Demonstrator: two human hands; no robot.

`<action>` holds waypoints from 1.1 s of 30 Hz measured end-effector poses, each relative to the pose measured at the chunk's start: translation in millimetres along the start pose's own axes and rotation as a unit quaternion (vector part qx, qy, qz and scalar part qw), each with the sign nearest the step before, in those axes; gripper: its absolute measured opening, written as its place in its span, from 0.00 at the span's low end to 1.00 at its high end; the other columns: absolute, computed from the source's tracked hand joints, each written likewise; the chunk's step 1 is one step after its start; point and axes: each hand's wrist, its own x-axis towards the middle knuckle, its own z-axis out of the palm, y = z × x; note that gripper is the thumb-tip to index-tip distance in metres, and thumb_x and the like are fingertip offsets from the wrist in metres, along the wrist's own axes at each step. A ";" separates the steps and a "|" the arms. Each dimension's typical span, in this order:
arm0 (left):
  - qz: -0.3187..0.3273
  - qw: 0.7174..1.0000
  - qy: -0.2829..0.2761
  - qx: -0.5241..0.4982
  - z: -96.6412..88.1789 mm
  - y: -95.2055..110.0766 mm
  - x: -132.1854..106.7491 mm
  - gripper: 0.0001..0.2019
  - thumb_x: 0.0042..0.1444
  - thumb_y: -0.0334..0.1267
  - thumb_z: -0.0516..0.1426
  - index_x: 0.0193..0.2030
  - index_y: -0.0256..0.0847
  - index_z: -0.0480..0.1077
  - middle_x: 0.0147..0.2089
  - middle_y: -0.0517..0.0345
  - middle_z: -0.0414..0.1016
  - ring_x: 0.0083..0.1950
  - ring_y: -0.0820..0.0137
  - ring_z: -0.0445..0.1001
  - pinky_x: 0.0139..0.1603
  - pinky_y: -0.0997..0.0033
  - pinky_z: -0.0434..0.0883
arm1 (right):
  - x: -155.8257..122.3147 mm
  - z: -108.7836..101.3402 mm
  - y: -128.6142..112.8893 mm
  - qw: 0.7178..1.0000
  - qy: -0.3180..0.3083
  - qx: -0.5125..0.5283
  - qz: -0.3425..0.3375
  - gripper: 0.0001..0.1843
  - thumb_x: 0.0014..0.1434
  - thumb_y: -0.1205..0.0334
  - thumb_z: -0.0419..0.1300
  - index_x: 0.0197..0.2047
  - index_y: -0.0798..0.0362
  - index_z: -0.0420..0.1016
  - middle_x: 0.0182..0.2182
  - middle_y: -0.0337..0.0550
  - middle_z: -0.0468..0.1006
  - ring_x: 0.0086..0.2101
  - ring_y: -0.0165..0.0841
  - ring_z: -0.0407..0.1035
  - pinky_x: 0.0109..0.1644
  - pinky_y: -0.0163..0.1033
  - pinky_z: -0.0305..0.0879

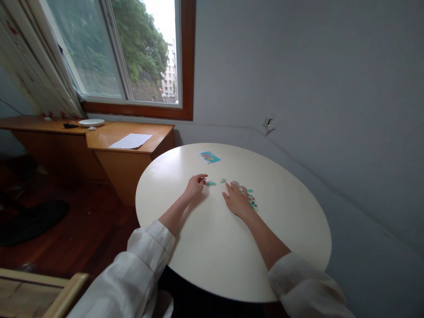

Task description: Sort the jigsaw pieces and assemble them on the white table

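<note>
A round cream table [212, 256] fills the middle of the view. My left hand [195, 185] rests on it with fingers pinched together at a small teal puzzle piece [210, 183]. My right hand [237, 199] lies flat with fingers stretched over a scatter of small teal and pink puzzle pieces [251, 198]. A few loose pieces [224, 180] sit between the two hands. A small colourful picture card [209, 157] lies farther back on the table.
A wooden desk [99, 141] stands left of the table under a window, with a white sheet of paper [130, 141] and a white plate [91, 122] on it. A grey wall runs close along the right. A wooden chair edge [62, 296] shows at lower left.
</note>
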 end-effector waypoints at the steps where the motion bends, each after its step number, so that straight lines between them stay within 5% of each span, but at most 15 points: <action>1: 0.014 1.000 -0.009 0.017 0.7 -1.2 -0.4 0.13 0.50 0.26 0.51 0.42 0.33 0.71 0.23 0.58 0.72 0.23 0.77 0.66 0.30 0.76 0.64 | 0.0 -0.3 -0.4 1.000 -0.001 -0.002 0.001 0.27 0.61 0.56 0.39 0.61 0.56 0.51 0.61 0.52 0.52 0.60 0.38 0.45 0.61 0.50 0.33; 5: 0.030 0.998 -0.030 0.038 3.1 -5.4 0.5 0.12 0.49 0.30 0.53 0.42 0.33 0.70 0.21 0.59 0.71 0.22 0.76 0.65 0.27 0.77 0.62 | 0.4 -1.9 -0.6 1.000 -0.009 0.002 0.005 0.27 0.61 0.55 0.39 0.61 0.57 0.51 0.61 0.52 0.52 0.60 0.37 0.45 0.61 0.50 0.32; 10: 0.036 0.999 -0.016 0.015 3.2 -7.8 4.6 0.04 0.47 0.33 0.56 0.29 0.34 0.69 0.20 0.59 0.70 0.21 0.76 0.66 0.25 0.77 0.61 | 2.3 -4.3 5.1 1.000 -0.016 0.000 0.027 0.26 0.61 0.58 0.38 0.61 0.58 0.51 0.61 0.51 0.52 0.60 0.36 0.45 0.61 0.51 0.34; 16: 0.013 1.000 -0.002 -0.014 1.5 -2.8 1.9 0.09 0.48 0.37 0.55 0.21 0.35 0.65 0.15 0.63 0.64 0.17 0.78 0.62 0.21 0.78 0.58 | 5.1 -1.0 12.5 0.999 -0.012 -0.013 0.043 0.25 0.61 0.59 0.38 0.60 0.57 0.51 0.61 0.50 0.51 0.60 0.36 0.45 0.60 0.51 0.36; 24: -0.020 0.994 0.049 -0.096 -0.8 3.0 2.6 0.08 0.53 0.32 0.50 0.26 0.34 0.66 0.13 0.67 0.59 0.15 0.80 0.58 0.19 0.79 0.57 | 3.4 -2.2 10.8 0.999 0.017 -0.004 0.033 0.25 0.61 0.61 0.40 0.60 0.59 0.54 0.60 0.51 0.54 0.59 0.36 0.48 0.61 0.50 0.37; 28: -0.059 0.982 0.089 -0.158 -3.4 1.3 6.4 0.06 0.53 0.29 0.50 0.33 0.33 0.67 0.17 0.65 0.62 0.17 0.80 0.61 0.22 0.77 0.62 | 2.4 -0.9 -1.7 0.999 0.032 0.007 -0.010 0.24 0.62 0.61 0.39 0.59 0.57 0.54 0.60 0.51 0.55 0.59 0.36 0.47 0.61 0.51 0.35; 33: -0.075 0.970 0.107 -0.204 -6.9 -0.4 8.1 0.06 0.51 0.27 0.52 0.37 0.33 0.65 0.21 0.62 0.67 0.21 0.78 0.66 0.29 0.73 0.68 | 9.2 3.2 -32.5 0.988 0.028 0.014 -0.152 0.24 0.62 0.60 0.37 0.59 0.55 0.55 0.61 0.48 0.53 0.60 0.34 0.44 0.61 0.50 0.32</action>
